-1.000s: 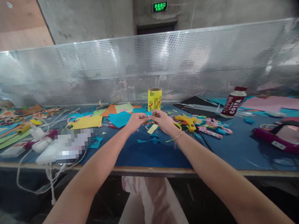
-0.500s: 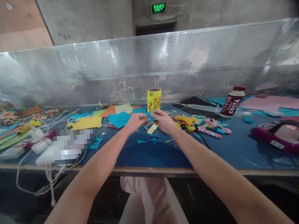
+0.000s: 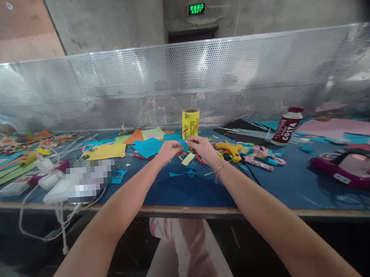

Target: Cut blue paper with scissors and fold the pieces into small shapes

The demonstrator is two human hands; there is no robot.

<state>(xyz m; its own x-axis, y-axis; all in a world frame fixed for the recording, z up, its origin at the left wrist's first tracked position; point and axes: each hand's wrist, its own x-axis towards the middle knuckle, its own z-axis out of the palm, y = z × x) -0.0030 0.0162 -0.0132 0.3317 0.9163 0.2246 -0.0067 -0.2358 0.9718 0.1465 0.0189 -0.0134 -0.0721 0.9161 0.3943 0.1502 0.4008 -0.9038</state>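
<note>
Over the middle of the table, my left hand (image 3: 170,151) and my right hand (image 3: 202,149) face each other, fingers pinched. A small piece of blue paper (image 3: 184,146) shows between the fingertips, held from both sides; its exact shape is partly hidden. Right behind the hands stands a yellow printed cardboard tube (image 3: 190,122). Below them lie a pale yellow paper strip (image 3: 188,159) and blue paper scraps (image 3: 187,173). Close to my right hand is a yellow hot glue gun (image 3: 232,150) with a black cord.
A dark red bottle (image 3: 287,127) stands at the right, behind a purple item (image 3: 347,173). Coloured sheets, including yellow paper (image 3: 105,152), cover the back left. White chargers and cables (image 3: 53,181) lie at the front left. A perforated metal screen (image 3: 130,87) borders the back.
Both hands stay in almost the same place, with slight finger movement around the blue paper. Nothing else on the table has visibly moved.
</note>
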